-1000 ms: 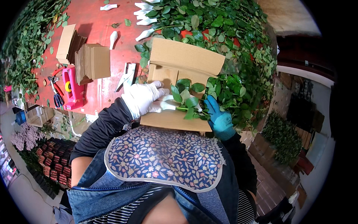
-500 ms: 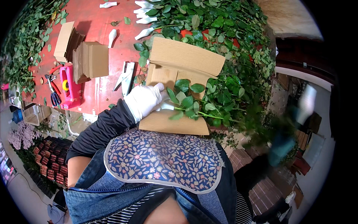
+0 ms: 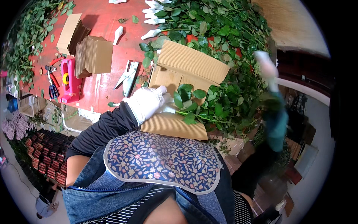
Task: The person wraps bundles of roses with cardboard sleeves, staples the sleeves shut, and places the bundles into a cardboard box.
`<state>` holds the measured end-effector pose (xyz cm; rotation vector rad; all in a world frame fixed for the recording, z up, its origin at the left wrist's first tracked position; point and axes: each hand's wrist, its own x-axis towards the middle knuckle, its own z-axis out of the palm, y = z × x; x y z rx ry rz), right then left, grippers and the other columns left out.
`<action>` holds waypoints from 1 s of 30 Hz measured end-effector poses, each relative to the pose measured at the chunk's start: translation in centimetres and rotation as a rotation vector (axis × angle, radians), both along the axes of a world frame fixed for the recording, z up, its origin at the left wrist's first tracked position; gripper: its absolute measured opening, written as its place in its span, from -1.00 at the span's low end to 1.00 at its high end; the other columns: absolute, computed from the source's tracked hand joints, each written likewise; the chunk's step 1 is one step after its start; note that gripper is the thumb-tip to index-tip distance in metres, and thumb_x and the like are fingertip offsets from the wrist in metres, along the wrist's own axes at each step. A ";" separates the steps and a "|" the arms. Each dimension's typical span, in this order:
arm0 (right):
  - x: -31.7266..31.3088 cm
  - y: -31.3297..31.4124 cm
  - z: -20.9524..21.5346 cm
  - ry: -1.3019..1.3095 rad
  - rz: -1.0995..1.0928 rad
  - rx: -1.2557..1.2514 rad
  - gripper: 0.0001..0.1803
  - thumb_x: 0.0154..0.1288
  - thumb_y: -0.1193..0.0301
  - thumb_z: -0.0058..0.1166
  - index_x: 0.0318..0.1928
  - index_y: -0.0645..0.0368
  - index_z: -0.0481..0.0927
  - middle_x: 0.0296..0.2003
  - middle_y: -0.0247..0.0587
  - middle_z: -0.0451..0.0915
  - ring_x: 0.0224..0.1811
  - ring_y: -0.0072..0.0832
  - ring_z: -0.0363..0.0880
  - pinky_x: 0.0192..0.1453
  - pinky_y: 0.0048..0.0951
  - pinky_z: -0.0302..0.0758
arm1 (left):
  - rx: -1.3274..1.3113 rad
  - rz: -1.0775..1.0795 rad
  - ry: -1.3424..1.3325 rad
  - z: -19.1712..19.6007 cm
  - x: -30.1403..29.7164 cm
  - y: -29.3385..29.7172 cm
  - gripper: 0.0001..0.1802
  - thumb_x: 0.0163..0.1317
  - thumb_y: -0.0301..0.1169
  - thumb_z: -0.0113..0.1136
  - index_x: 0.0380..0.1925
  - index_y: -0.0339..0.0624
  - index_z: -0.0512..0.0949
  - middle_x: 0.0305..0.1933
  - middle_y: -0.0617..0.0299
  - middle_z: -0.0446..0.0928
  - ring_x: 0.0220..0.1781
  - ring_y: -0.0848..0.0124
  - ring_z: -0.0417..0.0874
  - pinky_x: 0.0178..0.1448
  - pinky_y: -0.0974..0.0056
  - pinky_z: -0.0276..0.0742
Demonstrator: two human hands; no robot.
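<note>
My left hand (image 3: 147,102), in a white glove, rests on an opened sheet of corrugated cardboard (image 3: 173,125). Its fingers are curled around the white-sleeved head (image 3: 169,108) of a leafy flower stem, apparently a rose, lying across the cardboard with its leaves (image 3: 189,99) to the right. The glove partly hides the head. Off to the right, beyond the leaf pile, my right hand (image 3: 266,67) is raised, also white-gloved, above a teal sleeve cuff. Motion smears its fingers, so whether it holds anything cannot be made out.
Leafy stems (image 3: 223,30) with white-sleeved heads (image 3: 152,34) cover the red table's far right. To the left are a stapler (image 3: 128,79), folded cardboard pieces (image 3: 99,56), a pink tape dispenser (image 3: 69,80) and scissors (image 3: 53,89). Red bundles (image 3: 48,156) fill the lower left; a person (image 3: 45,207) is below.
My right hand has swung from the lower right up and inward, toward the far edge of the leaf pile. My left hand stays on the cardboard, while the view has shifted slightly.
</note>
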<state>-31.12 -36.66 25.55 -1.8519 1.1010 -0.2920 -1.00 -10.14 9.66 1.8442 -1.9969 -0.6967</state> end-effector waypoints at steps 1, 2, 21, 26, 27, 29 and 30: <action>2.5 1.8 -1.8 0.052 0.277 0.021 -0.41 0.26 0.51 0.06 0.34 0.14 0.38 -0.08 -0.26 0.62 -0.24 -0.51 0.61 -0.29 -0.45 0.54 | 0.022 0.007 0.008 0.1 0.1 0.1 -0.80 0.30 -0.33 0.06 -0.16 -0.17 0.52 -0.18 0.03 0.52 -0.35 0.11 0.68 -0.30 0.08 0.62; 5.0 2.7 -3.8 0.110 0.504 -0.019 -0.40 0.25 0.49 0.07 0.33 0.15 0.37 -0.07 -0.17 0.62 -0.22 -0.38 0.64 -0.25 -0.36 0.57 | 0.038 0.010 0.019 0.1 0.1 0.1 -0.81 0.29 -0.34 0.07 -0.17 -0.16 0.53 -0.16 0.04 0.51 -0.35 0.11 0.68 -0.30 0.09 0.62; 12.7 9.0 -7.6 0.749 0.987 -0.811 -0.43 0.26 0.33 0.04 0.30 0.07 0.39 -0.12 -0.21 0.55 -0.31 -0.36 0.64 -0.38 -0.19 0.47 | 0.022 -0.014 0.008 1.2 -0.1 -0.8 -0.28 0.00 -0.37 0.40 0.23 -0.21 0.42 0.06 0.07 0.54 0.00 0.13 0.64 -0.03 0.18 0.61; 12.6 10.0 -11.3 0.596 1.030 -0.587 -0.48 0.29 0.33 -0.01 0.27 0.08 0.38 -0.12 -0.12 0.53 -0.31 -0.25 0.66 -0.36 -0.11 0.53 | -0.084 0.024 0.164 2.0 0.3 -1.1 -0.46 0.10 -0.37 0.34 0.11 -0.24 0.47 -0.03 0.10 0.56 -0.11 0.14 0.65 -0.09 0.16 0.62; 12.1 9.9 -12.9 0.563 1.010 -0.563 -0.49 0.29 0.33 -0.01 0.27 0.08 0.38 -0.12 -0.11 0.53 -0.29 -0.23 0.66 -0.35 -0.11 0.54 | -0.098 0.056 0.279 1.1 0.6 -0.7 -0.46 0.12 -0.34 0.36 0.12 -0.22 0.47 -0.04 0.09 0.57 -0.11 0.15 0.65 -0.08 0.17 0.61; 10.9 9.5 -13.8 0.427 0.972 -0.526 -0.55 0.29 0.33 -0.01 0.19 0.07 0.41 -0.13 -0.08 0.53 -0.29 -0.16 0.66 -0.33 -0.10 0.57 | -0.078 0.198 0.417 3.2 1.4 0.2 -0.42 0.18 -0.29 0.39 0.19 -0.18 0.44 -0.08 0.07 0.59 -0.15 0.19 0.62 -0.03 0.23 0.58; 11.0 9.6 -13.9 0.451 0.958 -0.502 -0.58 0.29 0.33 0.00 0.16 0.08 0.43 -0.14 -0.08 0.53 -0.30 -0.16 0.66 -0.34 -0.10 0.57 | 0.046 0.425 0.492 2.4 1.2 1.1 -0.42 0.21 -0.38 0.35 0.22 -0.20 0.42 -0.11 0.13 0.58 -0.19 0.29 0.59 0.00 0.26 0.55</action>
